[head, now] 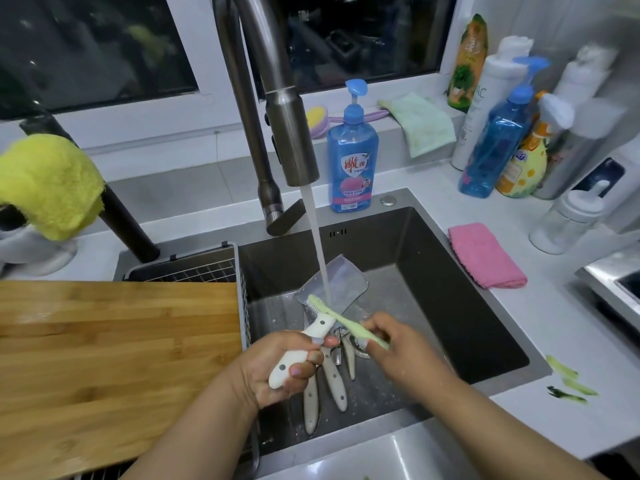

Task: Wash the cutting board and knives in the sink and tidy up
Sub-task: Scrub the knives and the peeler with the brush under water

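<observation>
Head view shows the left hand [277, 368] with its fingers [313, 358] curled tight round the cream-white riveted handle of a broad steel cleaver [332, 284], whose blade points away into the stream of tap water [317, 237], while the right hand [391, 344] pinches the stem of a pale green toothbrush-shaped scrubbing brush [341, 318] between thumb and fingertips, its bristle head laid against the blade just where the handle begins. Below the two hands, on the floor of the dark stainless steel sink [467, 323], lie three more cream-handled knives [332, 379], side by side with their handles toward the person, near the drain. Left of the basin, the large bamboo cutting board [104, 358] lies flat over a wire drain rack [194, 268], apart from the water. The step in hand looks to be the scrubbing of the first knife at the joint of blade and handle; the board and the other knives seem still to be washed. The next move, I judge, calls for turning the cleaver to brush its other face, keeping the edge away from the right hand's fingers, since wet grips slip. Further out, a blue pump bottle of dish soap [353, 157] stands behind the sink, a folded pink cloth [485, 254] lies on the white table [571, 427] to the right, and green vegetable peelings [568, 382] lie nearer the front edge.
</observation>
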Available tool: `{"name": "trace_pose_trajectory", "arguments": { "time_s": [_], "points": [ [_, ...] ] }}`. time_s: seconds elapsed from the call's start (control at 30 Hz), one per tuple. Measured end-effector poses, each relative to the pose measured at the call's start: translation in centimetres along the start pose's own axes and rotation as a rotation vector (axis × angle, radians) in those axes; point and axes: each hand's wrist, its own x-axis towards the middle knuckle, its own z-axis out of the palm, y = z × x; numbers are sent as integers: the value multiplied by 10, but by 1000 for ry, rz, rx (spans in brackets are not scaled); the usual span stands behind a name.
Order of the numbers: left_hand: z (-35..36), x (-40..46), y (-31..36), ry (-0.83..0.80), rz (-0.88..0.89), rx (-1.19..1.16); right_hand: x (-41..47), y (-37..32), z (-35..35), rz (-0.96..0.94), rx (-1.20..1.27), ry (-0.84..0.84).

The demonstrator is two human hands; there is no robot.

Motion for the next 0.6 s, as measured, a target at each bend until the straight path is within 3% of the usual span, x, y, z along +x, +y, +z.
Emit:
{"name": "trace_pose_trajectory", "arguments": {
  "time_s": [0.17, 0.37, 0.5, 0.6],
  "points": [
    [2, 1, 0, 37, -12, 30, 22, 15, -21, 155, -96, 194],
    [6, 4, 3, 109, 28, 193, 8, 0, -2, 52, -27, 18],
    [2, 3, 4, 232, 13, 310, 17, 13, -10, 166, -101, 156],
    [0, 5, 0, 334, 43, 371, 15, 8, -8, 120, -10, 102]
  ]
}}
